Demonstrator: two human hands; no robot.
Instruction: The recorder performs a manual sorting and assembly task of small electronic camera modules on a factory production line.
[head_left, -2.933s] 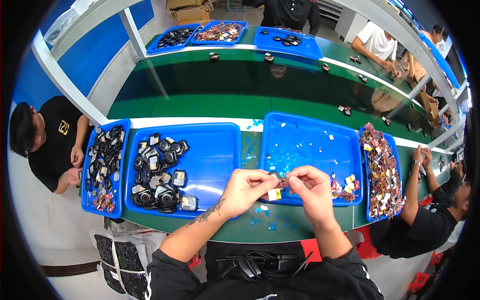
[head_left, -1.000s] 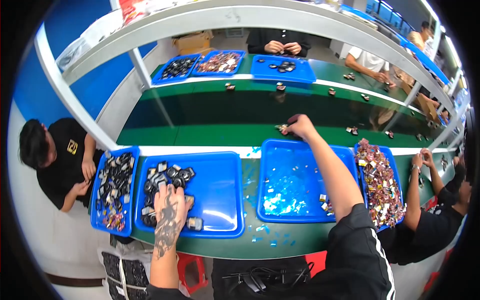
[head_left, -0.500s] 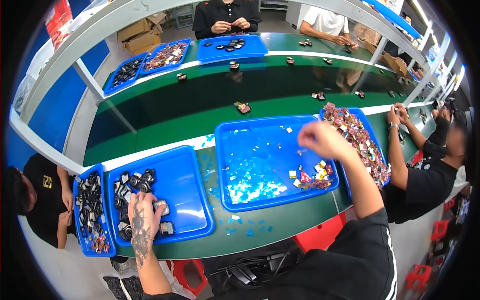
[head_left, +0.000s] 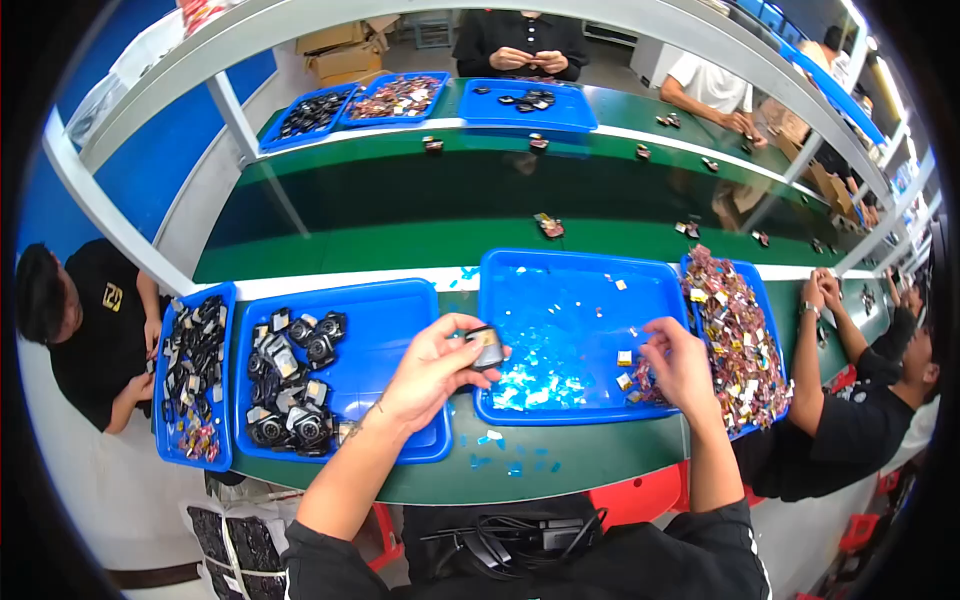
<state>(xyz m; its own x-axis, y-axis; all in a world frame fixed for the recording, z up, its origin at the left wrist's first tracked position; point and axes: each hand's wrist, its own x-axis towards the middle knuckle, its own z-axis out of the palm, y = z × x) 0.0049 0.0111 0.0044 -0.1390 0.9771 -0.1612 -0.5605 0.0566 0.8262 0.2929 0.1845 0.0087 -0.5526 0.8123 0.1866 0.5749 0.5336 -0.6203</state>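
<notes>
My left hand (head_left: 425, 378) grips a small black device casing (head_left: 487, 347) with a silvery grey face, held up at the left edge of the middle blue tray (head_left: 575, 262). Over that tray's right side hovers my right hand (head_left: 685, 368), its fingers loosely curled and apart, with nothing visible in them. Beside its fingertips lie small circuit boards (head_left: 645, 385) with pale yellow-white squares. Several more black casings (head_left: 300, 425), some with round lens-like rings, are heaped in the left blue tray (head_left: 400, 300).
Blue film scraps (head_left: 540, 385) litter the middle tray. A heaped tray of circuit boards (head_left: 735, 340) stands right; a narrow tray of black parts (head_left: 195, 350) stands far left. Beyond runs a green belt (head_left: 400, 220) carrying small assemblies. Co-workers sit around; a metal frame (head_left: 240, 120) arches overhead.
My left hand has lifted a casing from the left tray and brought it right to the middle tray. My right hand has come down and right, near the circuit boards. The view has shifted.
</notes>
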